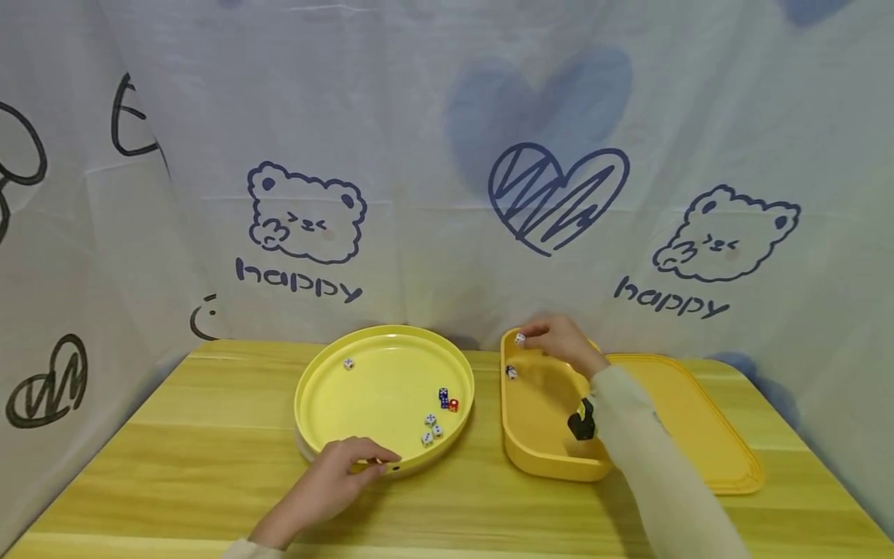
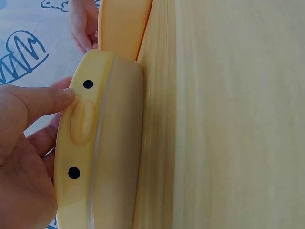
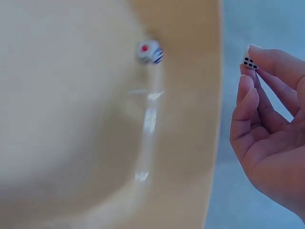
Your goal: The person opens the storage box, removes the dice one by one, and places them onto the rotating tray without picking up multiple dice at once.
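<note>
My left hand (image 1: 342,473) grips the near rim of a round yellow tray (image 1: 380,332), thumb on its outer wall (image 2: 81,157) and fingers over the edge. Inside the tray lie a lone white die (image 1: 348,363) at far left, and on the right a red die (image 1: 454,405), two blue dice (image 1: 443,394) and three white dice (image 1: 430,420). My right hand (image 1: 559,339) pinches a white die (image 3: 249,62) between thumb and fingertips, over the far left corner of an orange container (image 1: 552,466). Another white die (image 3: 149,51) lies in that container by its left wall.
An orange lid-like tray (image 1: 691,419) lies flat to the right of the container, partly behind my right forearm. A black wrist strap piece (image 1: 582,420) hangs over the container. Behind the wooden table (image 1: 461,512) hangs a printed white cloth (image 1: 419,155).
</note>
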{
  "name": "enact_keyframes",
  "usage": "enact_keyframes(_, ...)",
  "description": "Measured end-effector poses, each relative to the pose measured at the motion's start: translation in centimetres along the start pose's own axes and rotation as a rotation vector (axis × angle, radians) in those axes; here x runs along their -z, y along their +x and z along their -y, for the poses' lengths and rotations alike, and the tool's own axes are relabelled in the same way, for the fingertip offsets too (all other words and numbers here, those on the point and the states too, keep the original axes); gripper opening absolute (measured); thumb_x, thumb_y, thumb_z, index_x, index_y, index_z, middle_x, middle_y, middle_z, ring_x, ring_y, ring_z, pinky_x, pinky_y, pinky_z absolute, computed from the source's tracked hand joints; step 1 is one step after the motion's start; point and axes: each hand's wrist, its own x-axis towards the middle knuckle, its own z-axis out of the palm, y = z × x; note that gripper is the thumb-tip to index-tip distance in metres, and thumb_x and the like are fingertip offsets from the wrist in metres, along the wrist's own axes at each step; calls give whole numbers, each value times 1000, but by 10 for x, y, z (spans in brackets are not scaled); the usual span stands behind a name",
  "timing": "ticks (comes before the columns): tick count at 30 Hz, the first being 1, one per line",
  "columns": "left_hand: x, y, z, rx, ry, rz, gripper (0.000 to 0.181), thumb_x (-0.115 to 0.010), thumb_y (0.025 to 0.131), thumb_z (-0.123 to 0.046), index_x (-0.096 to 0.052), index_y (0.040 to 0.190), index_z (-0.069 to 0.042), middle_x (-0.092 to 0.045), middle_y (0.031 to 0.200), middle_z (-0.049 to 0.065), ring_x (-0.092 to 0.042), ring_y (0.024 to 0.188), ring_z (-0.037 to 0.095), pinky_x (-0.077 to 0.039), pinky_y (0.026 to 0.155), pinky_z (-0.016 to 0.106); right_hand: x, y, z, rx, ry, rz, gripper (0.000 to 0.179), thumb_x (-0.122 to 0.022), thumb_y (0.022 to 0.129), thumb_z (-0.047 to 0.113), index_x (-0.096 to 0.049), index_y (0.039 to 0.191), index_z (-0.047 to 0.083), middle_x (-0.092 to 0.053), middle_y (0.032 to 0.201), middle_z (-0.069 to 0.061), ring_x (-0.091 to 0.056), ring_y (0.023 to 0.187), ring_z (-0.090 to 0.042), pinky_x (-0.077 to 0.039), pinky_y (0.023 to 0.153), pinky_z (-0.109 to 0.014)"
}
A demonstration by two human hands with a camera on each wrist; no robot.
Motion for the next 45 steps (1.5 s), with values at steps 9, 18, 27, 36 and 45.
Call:
enact_keyframes(9, 1, -1, 0, -8, -8, -4, 17, -66, 89, -2, -74, 103, -10, -71, 98, -4, -64, 92, 13, -53, 79, 30, -3, -19, 30, -2, 58, 58, 31, -68, 92, 19, -68, 117, 1, -66, 110, -10, -56, 98, -27, -50, 84, -37)
enact_keyframes(18, 0, 1, -1, -8, 7, -2, 17, -67, 89, -3, -74, 102, -11, -71, 98, -4, -63, 92, 13, -53, 79, 30, -12, -55, 55, 75, 90, 50, 26, -71, 90, 19, -70, 111, 5, -66, 101, -5, -58, 90, -23, -51, 82, -35)
enact_keyframes(27, 0, 2, -2, -4, 20, -8, 17, -67, 88, -2, -74, 102, -10, -71, 97, -4, -63, 90, 12, -53, 78, 30, -27, -78, 60, 136, 178, 5, 22, -72, 87, 16, -72, 106, 4, -65, 94, -3, -56, 88, -21, -51, 76, -31)
enact_keyframes(36, -1, -1, 2, -22, 26, -25, 17, -68, 87, -1, -74, 101, -9, -71, 97, -3, -64, 91, 12, -53, 79, 31, -51, -89, 60, 164, 244, 28, 22, -73, 87, 17, -73, 105, 4, -67, 94, -1, -57, 89, -20, -50, 78, -31)
enact_keyframes(45, -3, -2, 2, -24, 9, -18, 18, -67, 88, -1, -74, 102, -9, -71, 97, -3, -63, 90, 11, -53, 78, 29, -62, -99, 51, 163, 220, 50, 24, -73, 87, 20, -72, 105, 4, -66, 94, -2, -57, 89, -19, -50, 76, -32)
